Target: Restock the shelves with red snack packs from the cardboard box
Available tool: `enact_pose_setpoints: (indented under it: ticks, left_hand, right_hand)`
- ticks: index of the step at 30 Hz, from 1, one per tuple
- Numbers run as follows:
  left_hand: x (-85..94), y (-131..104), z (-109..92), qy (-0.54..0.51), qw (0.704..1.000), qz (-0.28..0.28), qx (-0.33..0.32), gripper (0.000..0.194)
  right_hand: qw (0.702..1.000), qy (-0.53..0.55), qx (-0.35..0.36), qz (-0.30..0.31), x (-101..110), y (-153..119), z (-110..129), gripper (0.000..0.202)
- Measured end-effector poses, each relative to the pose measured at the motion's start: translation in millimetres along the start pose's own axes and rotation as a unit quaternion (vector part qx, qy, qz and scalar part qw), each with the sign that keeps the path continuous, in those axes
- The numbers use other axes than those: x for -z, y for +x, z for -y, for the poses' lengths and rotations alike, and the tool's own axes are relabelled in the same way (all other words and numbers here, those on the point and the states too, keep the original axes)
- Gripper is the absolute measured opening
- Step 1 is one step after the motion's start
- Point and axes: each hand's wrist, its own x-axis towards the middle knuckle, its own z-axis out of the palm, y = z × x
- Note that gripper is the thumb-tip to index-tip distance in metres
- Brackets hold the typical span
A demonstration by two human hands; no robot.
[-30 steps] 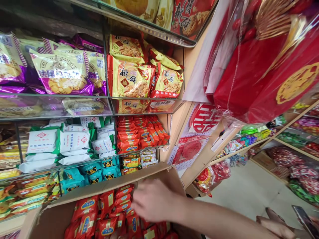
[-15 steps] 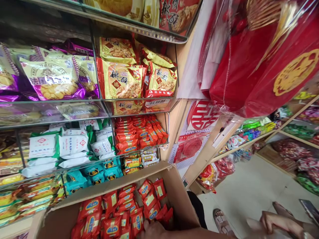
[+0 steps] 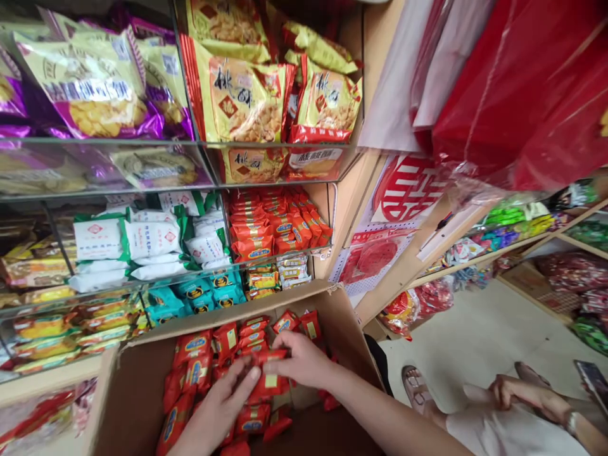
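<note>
An open cardboard box (image 3: 128, 386) holds many small red packets (image 3: 194, 342). Both of my hands are inside it, close together near its middle. My right hand (image 3: 301, 361) pinches a red packet (image 3: 272, 380) with a pale label. My left hand (image 3: 228, 396) comes in from the lower left, its thumb and fingertips closed at the left end of that packet. Whether the left fingers grip the same packet or another one beneath is hard to make out.
Glass-fronted shelves (image 3: 156, 145) with wrapped snacks rise behind the box. Red bags (image 3: 527, 95) hang at the upper right. A person sits at the lower right, with a hand (image 3: 517, 392), a sandalled foot (image 3: 415, 385) and a phone (image 3: 591, 383) showing.
My left hand has come into view over the box. My right hand has moved up and now has a packet in its fingers. The view has shifted, and the upper shelves sit higher.
</note>
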Motion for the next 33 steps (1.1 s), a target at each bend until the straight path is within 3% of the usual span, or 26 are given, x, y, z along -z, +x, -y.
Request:
enact_pose_setpoints:
  ticks: [3,5,9,11,14,16,21,29,32,33]
  left_hand:
    - [-9.6,-1,-22,-0.149,0.989,0.001,-0.020,0.036]
    - [-14.1,-1,-28,-0.203,0.979,-0.025,-0.020,0.034]
    - [-16.3,-2,-35,-0.182,0.982,-0.023,-0.043,0.033]
    - [-19.4,-1,-38,-0.192,0.977,-0.083,-0.050,0.036]
    - [-28.4,1,-44,-0.251,0.943,-0.214,-0.035,0.032]
    - [-33.4,3,-46,-0.268,0.929,-0.252,-0.027,0.031]
    - [-29.5,6,-43,-0.230,0.929,-0.286,-0.041,0.035]
    - [-17.5,7,-41,-0.137,0.947,-0.284,-0.061,0.033]
    - [-18.7,-1,-45,-0.017,0.946,-0.289,-0.146,0.018]
    - [-20.5,-4,-45,0.051,0.940,-0.274,-0.198,0.027]
  right_hand:
    - [0.974,0.223,-0.035,-0.005,2,-4,15,0.034]
    - [0.965,0.257,-0.024,-0.034,2,-6,19,0.035]
    - [0.980,0.145,0.086,-0.102,11,-8,26,0.029]
    - [0.977,0.085,0.117,-0.156,14,-8,31,0.029]
    - [0.960,0.038,0.102,-0.256,11,-9,39,0.033]
    - [0.958,0.017,0.086,-0.272,7,-9,42,0.032]
    - [0.967,-0.012,0.076,-0.243,1,-11,43,0.029]
    - [0.949,0.013,0.108,-0.295,1,-19,46,0.030]
    - [0.934,-0.073,0.127,-0.326,9,-17,44,0.031]
    - [0.925,-0.117,0.139,-0.333,11,-18,44,0.031]
